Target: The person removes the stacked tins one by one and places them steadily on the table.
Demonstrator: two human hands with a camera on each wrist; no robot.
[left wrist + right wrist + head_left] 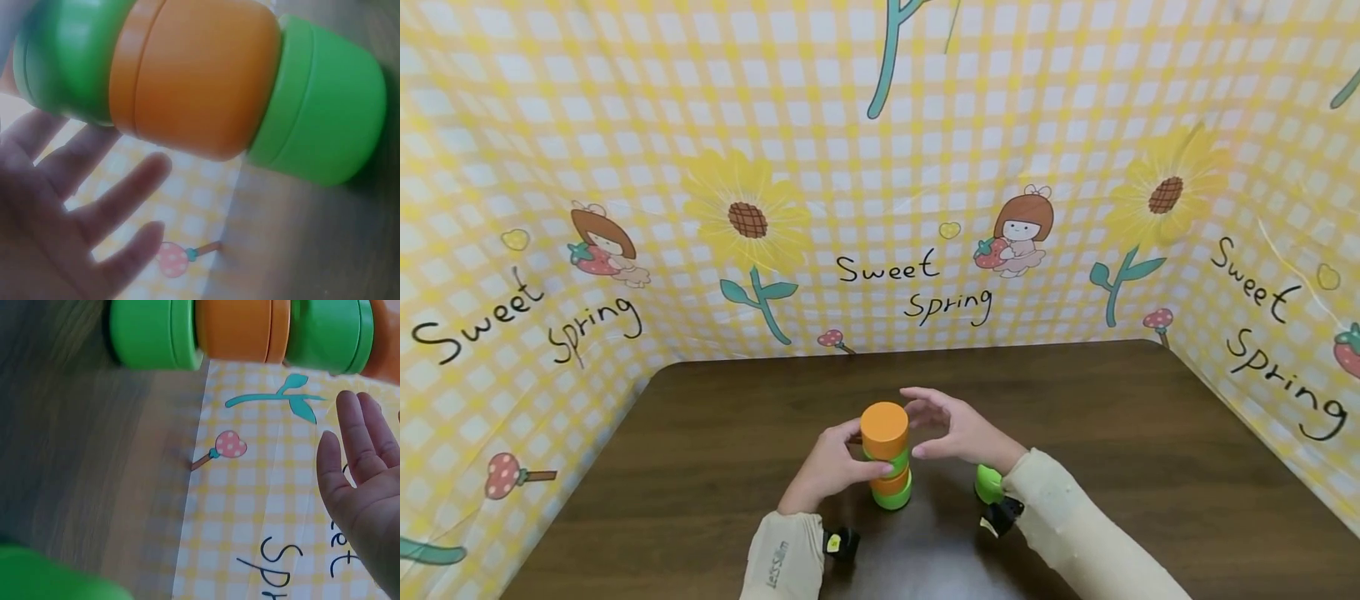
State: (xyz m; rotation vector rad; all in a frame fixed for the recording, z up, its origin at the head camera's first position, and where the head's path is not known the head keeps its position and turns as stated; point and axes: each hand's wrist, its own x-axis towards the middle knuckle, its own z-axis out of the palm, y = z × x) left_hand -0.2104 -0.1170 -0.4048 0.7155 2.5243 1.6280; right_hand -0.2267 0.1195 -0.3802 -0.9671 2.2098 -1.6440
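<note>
Round containers, alternating green and orange, stand in an upright stack on the table. At the bottom is a green container (337, 106), with an orange container (206, 75) on it. A second green container (889, 462) comes above that, and an orange container (884, 427) with a flat top crowns the stack. My left hand (831, 467) holds the upper green container, thumb across its front and fingers around the back. To the right of the top container, my right hand (958, 429) stands apart from the stack, its fingers extended and nothing in its grasp.
Another green piece (988, 482) stands on the dark wooden table (715, 433), partly hidden by the right wrist. Black wrist cameras hang under both sleeves. A yellow checked cloth (880, 183) with printed flowers rises along the table's back and sides.
</note>
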